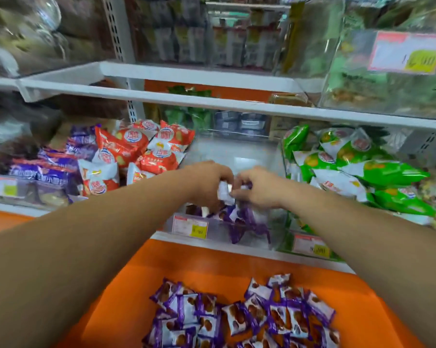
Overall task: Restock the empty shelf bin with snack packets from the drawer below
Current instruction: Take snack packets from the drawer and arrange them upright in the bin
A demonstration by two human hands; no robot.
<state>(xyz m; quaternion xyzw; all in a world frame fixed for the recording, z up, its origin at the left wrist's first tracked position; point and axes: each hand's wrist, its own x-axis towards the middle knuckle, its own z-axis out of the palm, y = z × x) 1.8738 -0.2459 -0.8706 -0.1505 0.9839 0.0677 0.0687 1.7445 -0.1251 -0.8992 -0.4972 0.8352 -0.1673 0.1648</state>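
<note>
Packets point(244, 223) of crinkly purple-and-white foil lie at the front of the clear plastic shelf bin point(227, 151). Just above them, left hand point(209, 180) and right hand point(258, 190) curl their fingers round the held packets point(224, 193). Below, a loose heap point(237, 315) sits in the smooth orange drawer point(141, 277).

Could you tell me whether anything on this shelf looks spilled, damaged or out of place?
Nothing looks spilled or damaged. The oddity is the middle clear bin, nearly bare between heaped red packets and green packets, where the left hand and right hand hold purple packets.
</note>
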